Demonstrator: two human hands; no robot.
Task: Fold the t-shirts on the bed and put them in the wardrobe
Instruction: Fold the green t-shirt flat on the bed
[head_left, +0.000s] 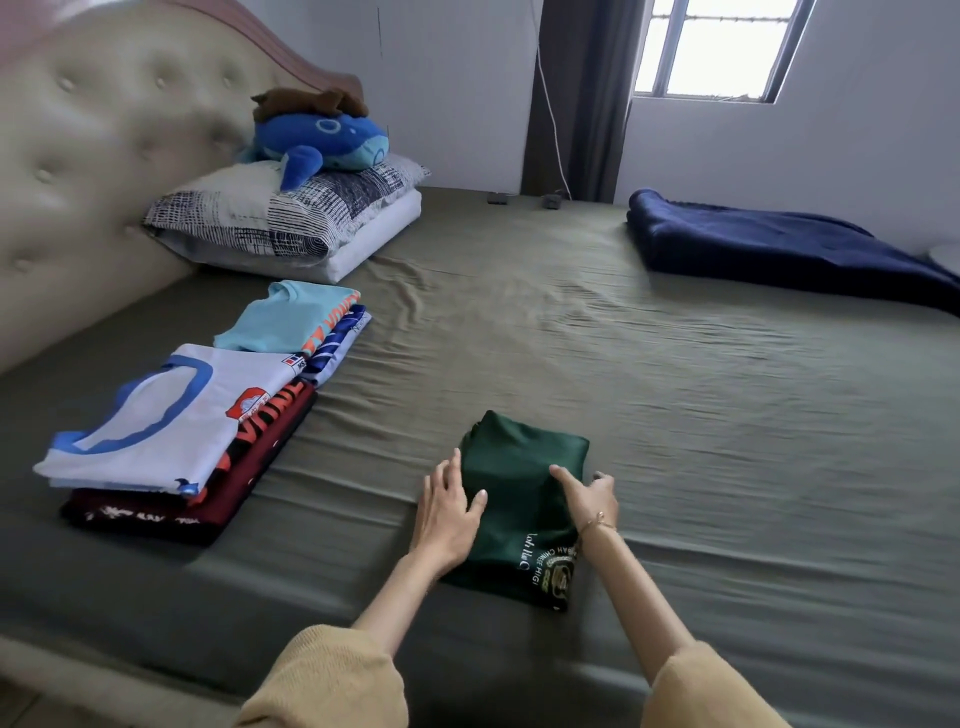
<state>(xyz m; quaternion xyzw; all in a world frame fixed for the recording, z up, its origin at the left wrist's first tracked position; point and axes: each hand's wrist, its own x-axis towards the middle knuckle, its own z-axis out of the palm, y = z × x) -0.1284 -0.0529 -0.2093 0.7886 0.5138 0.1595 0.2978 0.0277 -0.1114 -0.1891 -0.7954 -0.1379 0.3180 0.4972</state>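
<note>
On the left of the bed (571, 353) two stacks of folded t-shirts lie finished: the near stack (166, 441) topped in white and blue, the far stack (301, 325) topped in light blue. Toward the middle, the green t-shirt (519, 499) lies folded small. The left hand (447, 512) rests flat at its left edge, fingers released; the right hand (589, 496) presses its right side, forefinger out, grasping nothing. Folding looks nearly done; no wardrobe shows, so putting away remains.

Five folded t-shirts (519, 499), two pillows (280, 218), one plush whale (322, 143), one navy blanket (779, 249), two hands (447, 512).
</note>
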